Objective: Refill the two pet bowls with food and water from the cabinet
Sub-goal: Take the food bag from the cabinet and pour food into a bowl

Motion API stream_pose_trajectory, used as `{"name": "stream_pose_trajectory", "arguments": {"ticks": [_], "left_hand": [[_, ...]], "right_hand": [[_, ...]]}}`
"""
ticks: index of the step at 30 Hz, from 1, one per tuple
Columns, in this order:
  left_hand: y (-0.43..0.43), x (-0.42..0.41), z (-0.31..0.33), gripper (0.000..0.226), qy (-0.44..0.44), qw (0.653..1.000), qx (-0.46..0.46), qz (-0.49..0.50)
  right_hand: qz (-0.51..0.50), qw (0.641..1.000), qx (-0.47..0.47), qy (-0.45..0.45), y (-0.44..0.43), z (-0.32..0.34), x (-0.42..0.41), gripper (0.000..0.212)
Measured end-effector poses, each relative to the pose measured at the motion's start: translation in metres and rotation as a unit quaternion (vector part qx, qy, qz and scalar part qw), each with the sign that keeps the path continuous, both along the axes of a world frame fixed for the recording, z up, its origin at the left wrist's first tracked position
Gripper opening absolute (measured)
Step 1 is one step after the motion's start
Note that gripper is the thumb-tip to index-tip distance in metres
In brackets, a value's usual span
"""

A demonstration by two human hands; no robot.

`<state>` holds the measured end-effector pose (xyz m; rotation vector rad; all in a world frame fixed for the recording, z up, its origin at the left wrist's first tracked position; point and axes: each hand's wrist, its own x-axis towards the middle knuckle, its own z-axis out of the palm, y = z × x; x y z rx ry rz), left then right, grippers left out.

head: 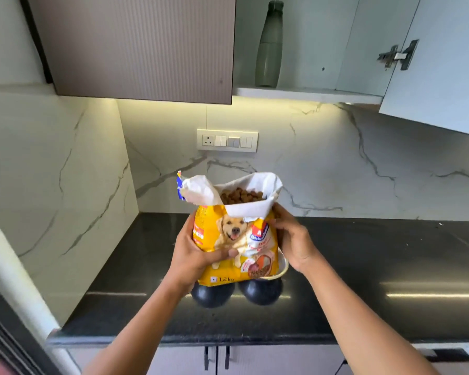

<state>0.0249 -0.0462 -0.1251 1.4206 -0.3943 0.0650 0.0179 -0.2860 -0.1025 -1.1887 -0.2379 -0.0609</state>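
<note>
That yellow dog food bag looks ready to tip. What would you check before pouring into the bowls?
1. Dog food bag open at the top, kibble visible: ok.
2. Both hands gripping it, left hand on the front, right hand at the side: ok.
3. Bag held upright, nothing spilling: ok.
4. Bowls on the countertop below the bag: ok.
5. Bowls empty: cannot tell, the bag hides them.
6. Water bottle brought down: not ok, it stands in the open cabinet.

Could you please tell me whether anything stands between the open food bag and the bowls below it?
Nothing visible does: the yellow dog-food bag, held by both hands, hangs directly over the black bowls, partly hiding them.
</note>
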Motion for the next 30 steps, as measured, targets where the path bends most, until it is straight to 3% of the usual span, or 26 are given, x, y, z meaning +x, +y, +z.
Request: {"name": "stream_pose_trajectory", "arguments": {"ticks": [7, 10, 12, 17, 26, 28, 30], "left_hand": [[0.023, -0.01, -0.039, 0.086, 0.069, 0.993, 0.071, -0.058], [0.023, -0.007, -0.052, 0.085, 0.098, 0.985, 0.096, -0.103], [0.02, 0.0, -0.058, 0.086, 0.111, 0.977, 0.124, -0.13], [0.009, 0.016, -0.075, 0.088, 0.146, 0.966, 0.168, -0.131], [-0.009, 0.041, -0.083, 0.058, 0.199, 0.961, 0.187, -0.043], [-0.013, 0.046, -0.083, 0.054, 0.205, 0.959, 0.19, -0.037], [-0.015, 0.051, -0.085, 0.056, 0.209, 0.956, 0.202, -0.039]], "right_hand": [[0.017, 0.993, 0.032, 0.108, 0.008, -0.072, -0.011, 0.05], [0.018, 0.987, 0.033, 0.157, 0.005, -0.098, -0.009, 0.093], [0.013, 0.983, 0.026, 0.182, 0.006, -0.114, -0.006, 0.1], [0.012, 0.976, 0.057, 0.208, 0.005, -0.148, 0.008, 0.086], [0.058, 0.963, 0.11, 0.239, -0.005, -0.184, 0.046, 0.053], [0.072, 0.96, 0.123, 0.239, -0.007, -0.189, 0.05, 0.055], [0.082, 0.959, 0.136, 0.237, -0.008, -0.197, 0.053, 0.072]]}}
